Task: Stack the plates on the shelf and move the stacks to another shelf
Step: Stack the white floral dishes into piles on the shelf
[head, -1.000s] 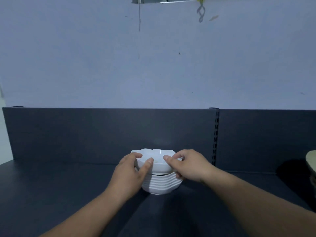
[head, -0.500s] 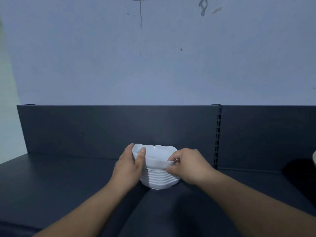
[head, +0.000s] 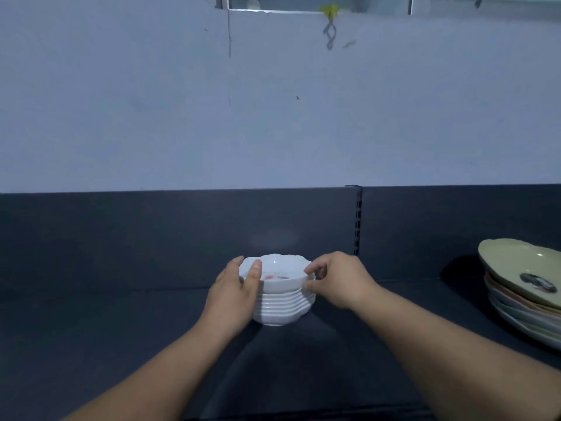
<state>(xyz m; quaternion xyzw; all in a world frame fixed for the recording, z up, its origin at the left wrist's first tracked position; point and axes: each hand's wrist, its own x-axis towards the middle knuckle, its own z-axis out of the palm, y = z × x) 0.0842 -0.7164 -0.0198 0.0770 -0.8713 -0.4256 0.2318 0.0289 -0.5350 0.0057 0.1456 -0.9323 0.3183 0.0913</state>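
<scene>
Resting on the dark shelf (head: 121, 329), a stack of white scalloped plates (head: 283, 302) is held in a two-sided grip, left hand (head: 233, 291) curled round its side and right hand (head: 340, 279) pinching the top rim; likely heavy, glazed-slippery and breakable, best lifted from underneath

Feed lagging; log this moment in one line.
left hand: holds top dish | right hand: pinches its rim | white stack: on shelf | plate pile: right
</scene>
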